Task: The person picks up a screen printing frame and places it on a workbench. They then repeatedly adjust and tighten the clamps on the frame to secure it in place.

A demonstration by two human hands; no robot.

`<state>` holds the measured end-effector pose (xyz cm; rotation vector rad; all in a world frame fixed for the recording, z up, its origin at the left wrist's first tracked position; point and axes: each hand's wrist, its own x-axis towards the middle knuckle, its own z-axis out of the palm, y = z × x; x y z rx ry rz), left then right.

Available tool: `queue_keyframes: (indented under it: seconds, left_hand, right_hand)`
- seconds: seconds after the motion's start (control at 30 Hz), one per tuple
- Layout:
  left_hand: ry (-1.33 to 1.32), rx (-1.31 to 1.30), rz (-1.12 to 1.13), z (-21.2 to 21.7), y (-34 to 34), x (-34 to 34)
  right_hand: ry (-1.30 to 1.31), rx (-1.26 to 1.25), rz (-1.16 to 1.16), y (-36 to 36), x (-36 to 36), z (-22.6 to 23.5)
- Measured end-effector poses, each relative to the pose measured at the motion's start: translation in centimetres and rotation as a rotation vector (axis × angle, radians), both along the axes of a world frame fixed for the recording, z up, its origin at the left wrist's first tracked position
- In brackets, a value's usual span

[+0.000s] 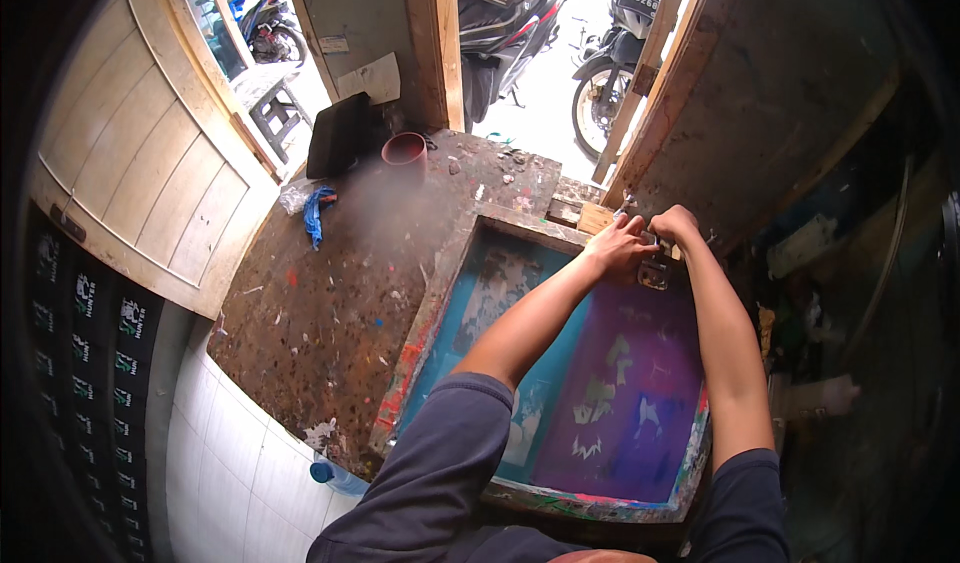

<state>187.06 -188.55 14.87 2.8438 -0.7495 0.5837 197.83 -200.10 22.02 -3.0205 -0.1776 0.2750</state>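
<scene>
A screen-printing frame (pixel 430 303) with a worn, paint-stained wooden rim lies before me. Its mesh is teal on the left and purple (pixel 610 403) on the right, with pale stencil shapes. Both my arms reach over it to its far edge. There my left hand (pixel 622 246) has its fingers bent beside a small metal clamp or hinge piece (pixel 654 274). My right hand (pixel 675 225) is closed just to the right, above the same metal piece. What the fingers of either hand grip is too small and covered to make out.
The frame rests on a paint-spattered table (pixel 310 333). A reddish cup (pixel 404 149), a dark panel (pixel 338 135) and a blue rag (pixel 316 215) are at its far left. A bottle with a blue cap (pixel 338 476) lies near the front edge. Motorcycles (pixel 505 33) stand outside the doorway.
</scene>
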Motion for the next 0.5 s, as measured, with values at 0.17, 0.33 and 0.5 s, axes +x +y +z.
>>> queue_keyframes:
  seconds: [0.17, 0.33, 0.5]
  left_hand:
    - [-0.032, 0.041, 0.012, -0.2, -0.1, 0.0]
    - [0.037, 0.009, -0.012, 0.5, 0.0, -0.4]
    - [0.056, 0.109, 0.042, 0.3, -0.1, -0.4]
  right_hand:
    - [-0.04, -0.047, 0.037, 0.7, -1.3, 0.9]
    - [-0.011, -0.266, 0.15, 2.4, -2.7, 2.5]
    - [-0.065, -0.28, 0.184, 2.2, -2.5, 2.1]
